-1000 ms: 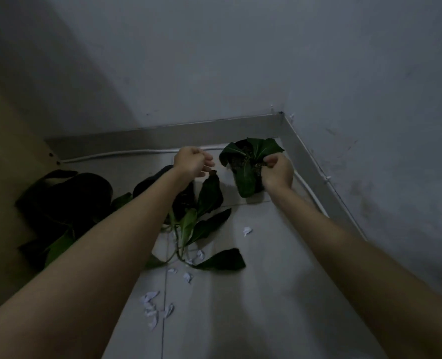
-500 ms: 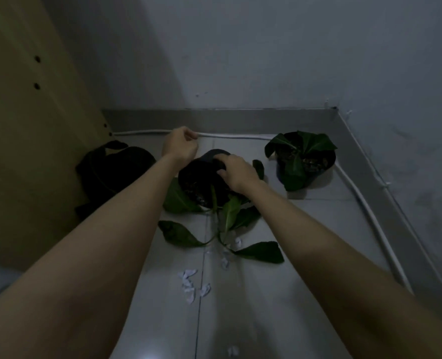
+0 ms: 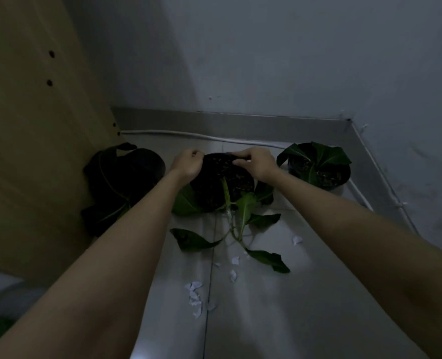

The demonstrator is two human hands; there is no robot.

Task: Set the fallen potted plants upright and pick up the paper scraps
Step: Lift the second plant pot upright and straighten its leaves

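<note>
Floor: pale grey tiles [image 3: 279, 320] with thin dark joints ran toward a corner, dimly lit.
Walls: plain grey plaster [image 3: 266, 60] met at the far right corner, with a grey skirting strip [image 3: 240, 124] along the base.
Cable: a white cable [image 3: 188, 134] lay along the foot of the far wall and went on down the right side.
Panel: a tan wooden board [image 3: 28, 125] with small dark holes stood at the left.
Writing: no label or brand could be read anywhere.
Middle pot: a black pot [image 3: 222, 185] lay tipped toward the camera, soil face showing, its stems and leaves [image 3: 240, 229] sprawled on the tiles.
Left hand: the left hand [image 3: 186, 164] rested at the pot's left rim, fingers curled; whether they pinched the rim could not be told.
Right hand: the right hand [image 3: 257, 163] gripped the upper rim, fingers closed on it.
Right pot: 1 plant [image 3: 318, 164] stood upright in the corner.
Left pot: 1 dark plant [image 3: 121, 182] lay against the board; upright or fallen could not be told.
Scraps: white paper scraps [image 3: 195, 297] lay scattered on the tiles near the leaves.
</note>
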